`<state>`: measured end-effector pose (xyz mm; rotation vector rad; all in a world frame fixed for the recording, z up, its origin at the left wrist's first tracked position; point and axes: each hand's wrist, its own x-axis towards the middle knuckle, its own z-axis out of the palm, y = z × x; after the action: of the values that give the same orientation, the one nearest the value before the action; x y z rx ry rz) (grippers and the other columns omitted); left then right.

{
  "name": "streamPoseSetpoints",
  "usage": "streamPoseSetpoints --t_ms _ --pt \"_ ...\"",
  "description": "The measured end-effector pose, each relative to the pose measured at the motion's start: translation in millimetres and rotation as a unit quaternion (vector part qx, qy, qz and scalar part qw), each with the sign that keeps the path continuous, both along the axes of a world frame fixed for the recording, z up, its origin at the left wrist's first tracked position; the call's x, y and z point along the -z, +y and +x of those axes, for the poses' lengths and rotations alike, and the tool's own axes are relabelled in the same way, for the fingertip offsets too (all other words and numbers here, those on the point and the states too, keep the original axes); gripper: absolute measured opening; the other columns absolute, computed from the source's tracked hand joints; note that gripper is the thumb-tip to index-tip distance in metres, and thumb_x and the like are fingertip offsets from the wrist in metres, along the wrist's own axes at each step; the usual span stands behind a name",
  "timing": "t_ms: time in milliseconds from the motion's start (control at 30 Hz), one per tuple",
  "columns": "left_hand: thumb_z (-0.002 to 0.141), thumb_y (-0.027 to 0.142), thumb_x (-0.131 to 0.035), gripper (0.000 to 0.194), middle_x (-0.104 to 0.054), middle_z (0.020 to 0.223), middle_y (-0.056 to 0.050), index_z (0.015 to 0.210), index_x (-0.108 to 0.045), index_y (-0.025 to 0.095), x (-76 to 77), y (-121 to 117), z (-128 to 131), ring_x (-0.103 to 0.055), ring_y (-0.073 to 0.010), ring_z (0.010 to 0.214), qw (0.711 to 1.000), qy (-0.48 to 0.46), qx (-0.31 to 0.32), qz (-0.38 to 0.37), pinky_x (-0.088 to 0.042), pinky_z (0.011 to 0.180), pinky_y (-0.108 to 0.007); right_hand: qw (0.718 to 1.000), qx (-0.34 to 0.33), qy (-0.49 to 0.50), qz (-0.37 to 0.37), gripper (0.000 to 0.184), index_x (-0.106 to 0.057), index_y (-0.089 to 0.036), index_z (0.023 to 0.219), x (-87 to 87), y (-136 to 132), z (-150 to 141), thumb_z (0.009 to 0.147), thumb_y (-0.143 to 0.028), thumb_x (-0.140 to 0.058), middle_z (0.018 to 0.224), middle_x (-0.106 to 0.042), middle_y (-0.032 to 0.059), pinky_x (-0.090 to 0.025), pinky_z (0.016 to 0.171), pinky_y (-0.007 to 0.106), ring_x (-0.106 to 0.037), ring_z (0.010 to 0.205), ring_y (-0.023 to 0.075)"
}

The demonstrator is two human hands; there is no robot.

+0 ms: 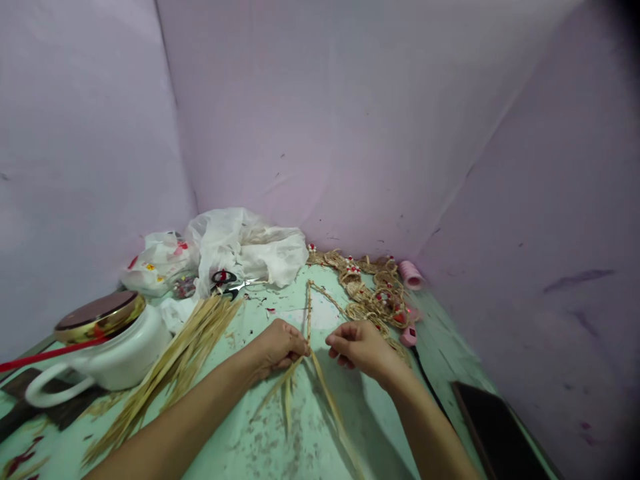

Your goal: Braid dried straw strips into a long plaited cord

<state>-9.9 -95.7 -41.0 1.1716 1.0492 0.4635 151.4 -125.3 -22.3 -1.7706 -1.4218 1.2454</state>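
Observation:
My left hand (283, 343) is closed in a pinch on a thin braided straw cord (309, 310) at the point where it parts into loose strands. Beyond my fingertips the cord runs up the table, bends sharply and comes back toward the right. Flat pale straw strands (327, 390) fan out below the pinch toward me. My right hand (361, 350) hovers just right of the cord, apart from it, fingers loosely curled, thumb and forefinger slightly parted. No strand shows in it.
At left lie a bundle of dry straw (185, 353), scissors (233, 285), a white mug (120, 353) with a round gold-rimmed case (100, 317) and plastic bags (245, 243). Coiled braid with red and white beads (373, 287), a pink spool (411, 275) and a dark phone-like slab (495, 430) lie right.

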Motion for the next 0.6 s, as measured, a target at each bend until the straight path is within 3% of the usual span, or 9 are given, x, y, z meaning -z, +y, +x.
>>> streamPoseSetpoints --t_ms 333,600 --pt "0.05 0.017 -0.058 0.012 -0.033 0.032 0.006 0.043 -0.049 0.013 7.7 -4.9 6.2 -0.027 -0.0048 0.034 0.993 0.104 -0.031 0.055 -0.016 0.036 -0.02 0.999 0.019 0.041 -0.03 0.015 -0.052 -0.013 0.054 -4.8 -2.5 -5.3 0.065 -0.022 -0.054 0.049 -0.054 -0.0011 -0.029 0.039 0.018 -0.04 0.038 0.0051" --pt "0.049 0.02 -0.058 0.009 -0.037 0.037 0.005 0.051 -0.058 0.012 20.9 -4.7 6.8 -0.031 -0.0065 0.039 0.985 0.136 -0.032 0.101 -0.021 0.038 -0.02 0.999 0.019 0.046 -0.005 0.022 -0.054 -0.013 0.053 -4.5 -4.2 -0.9 0.058 -0.034 -0.06 0.046 -0.054 -0.0009 -0.029 0.039 0.019 -0.04 0.037 0.0057"
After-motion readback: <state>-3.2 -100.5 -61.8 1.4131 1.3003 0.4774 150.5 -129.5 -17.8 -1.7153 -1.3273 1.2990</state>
